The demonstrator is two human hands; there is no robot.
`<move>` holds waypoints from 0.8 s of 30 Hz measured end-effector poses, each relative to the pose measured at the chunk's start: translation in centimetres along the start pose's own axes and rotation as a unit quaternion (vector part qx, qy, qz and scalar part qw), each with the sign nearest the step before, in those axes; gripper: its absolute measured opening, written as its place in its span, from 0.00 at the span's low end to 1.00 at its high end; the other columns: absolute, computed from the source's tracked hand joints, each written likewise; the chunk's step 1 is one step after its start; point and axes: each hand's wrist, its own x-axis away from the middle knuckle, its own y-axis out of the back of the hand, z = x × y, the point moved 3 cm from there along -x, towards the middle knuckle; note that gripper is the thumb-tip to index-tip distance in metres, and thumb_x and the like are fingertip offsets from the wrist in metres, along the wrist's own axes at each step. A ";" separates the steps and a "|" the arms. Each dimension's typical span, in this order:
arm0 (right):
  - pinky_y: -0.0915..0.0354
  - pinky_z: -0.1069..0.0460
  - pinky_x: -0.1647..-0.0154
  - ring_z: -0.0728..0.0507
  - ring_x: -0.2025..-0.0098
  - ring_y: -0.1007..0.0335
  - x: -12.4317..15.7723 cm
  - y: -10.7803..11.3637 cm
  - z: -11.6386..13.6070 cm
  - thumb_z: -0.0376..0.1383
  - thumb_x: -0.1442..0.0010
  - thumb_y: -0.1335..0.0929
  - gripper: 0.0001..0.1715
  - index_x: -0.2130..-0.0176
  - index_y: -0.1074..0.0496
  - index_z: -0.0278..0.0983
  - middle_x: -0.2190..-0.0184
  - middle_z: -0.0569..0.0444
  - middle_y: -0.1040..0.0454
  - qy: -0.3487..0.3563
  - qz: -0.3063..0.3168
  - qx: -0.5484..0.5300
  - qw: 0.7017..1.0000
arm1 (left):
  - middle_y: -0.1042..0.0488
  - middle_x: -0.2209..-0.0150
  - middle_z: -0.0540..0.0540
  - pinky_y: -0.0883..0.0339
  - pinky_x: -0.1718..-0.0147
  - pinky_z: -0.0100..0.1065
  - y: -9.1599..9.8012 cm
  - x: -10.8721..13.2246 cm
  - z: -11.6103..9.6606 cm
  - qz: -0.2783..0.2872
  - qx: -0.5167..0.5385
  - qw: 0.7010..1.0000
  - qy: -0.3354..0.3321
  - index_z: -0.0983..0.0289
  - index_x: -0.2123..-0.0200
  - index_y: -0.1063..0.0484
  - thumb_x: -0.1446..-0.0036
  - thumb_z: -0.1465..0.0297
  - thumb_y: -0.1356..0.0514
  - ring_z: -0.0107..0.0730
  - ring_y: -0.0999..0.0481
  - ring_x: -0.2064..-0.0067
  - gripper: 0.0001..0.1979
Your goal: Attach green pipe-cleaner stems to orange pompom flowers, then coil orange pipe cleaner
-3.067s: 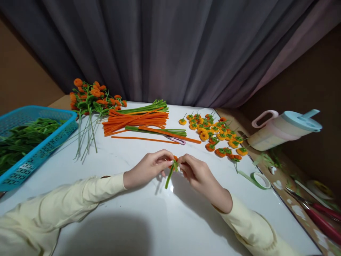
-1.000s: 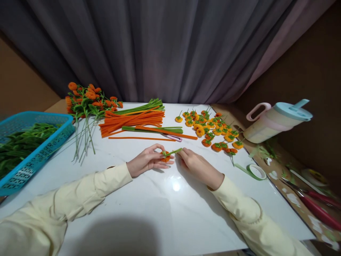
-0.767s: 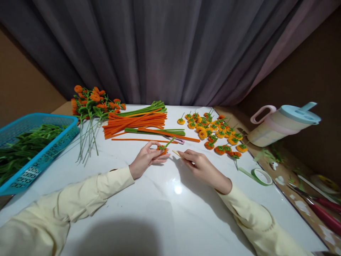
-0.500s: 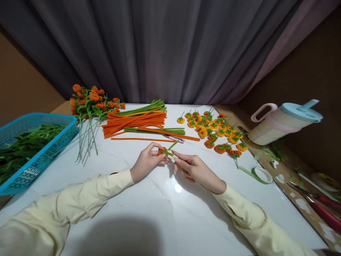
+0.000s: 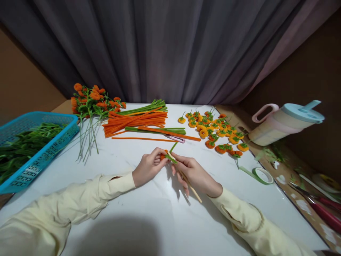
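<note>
My left hand (image 5: 148, 167) pinches a small orange pipe-cleaner flower (image 5: 163, 156) above the middle of the table. Green pipe-cleaner ends (image 5: 173, 147) stick out from the flower toward the right. My right hand (image 5: 199, 175) is closed round a thin pale wooden stick (image 5: 196, 195), whose upper end touches the flower's green part. The stick's lower end slants out below my right palm. Fingers cover part of the flower. Just beyond my hands lie orange pipe cleaners (image 5: 138, 123), green ones (image 5: 170, 131) and a pinkish slim tool (image 5: 179, 139).
Finished orange flowers with stems (image 5: 94, 95) lie at the back left, near a blue basket (image 5: 68, 122) of green leaves. Several orange and yellow flower heads (image 5: 221, 132) are spread at the right. Green tape (image 5: 262, 176), a tumbler (image 5: 282, 124) and red-handled pliers (image 5: 323, 211) are farther right.
The pale stick now shows below my right hand, its upper end against the flower. My right hand has turned and moved slightly left; my left hand keeps its pinch on the flower.
</note>
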 end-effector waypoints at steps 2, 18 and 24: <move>0.41 0.57 0.92 0.52 0.90 0.42 -0.2 0.0 -0.1 0.45 0.42 0.36 0.20 0.56 0.33 0.35 0.85 0.63 0.36 -0.001 -0.004 -0.020 1.000 | 0.25 0.67 0.51 0.27 0.62 0.30 0.0 0.0 -0.1 0.006 -0.012 1.000 -0.007 0.63 0.63 0.37 0.43 0.68 0.44 0.30 0.22 0.64 0.07; 0.43 0.60 0.90 0.51 0.91 0.39 0.7 0.4 1.0 0.32 0.42 0.42 0.31 0.39 0.44 0.33 0.90 0.66 0.40 0.032 -0.036 0.211 0.976 | 0.25 0.69 0.52 0.26 0.62 0.34 -0.1 -0.3 0.0 0.045 0.074 0.994 0.063 0.65 0.65 0.38 0.46 0.67 0.41 0.32 0.21 0.65 0.09; 0.44 0.60 0.90 0.54 0.92 0.43 0.9 0.4 1.5 0.29 0.43 0.43 0.29 0.42 0.39 0.35 0.83 0.63 0.35 0.072 -0.040 0.264 0.961 | 0.24 0.70 0.53 0.26 0.64 0.34 -0.1 -0.5 -0.3 0.049 0.116 0.987 0.101 0.65 0.66 0.39 0.50 0.66 0.38 0.33 0.21 0.67 0.13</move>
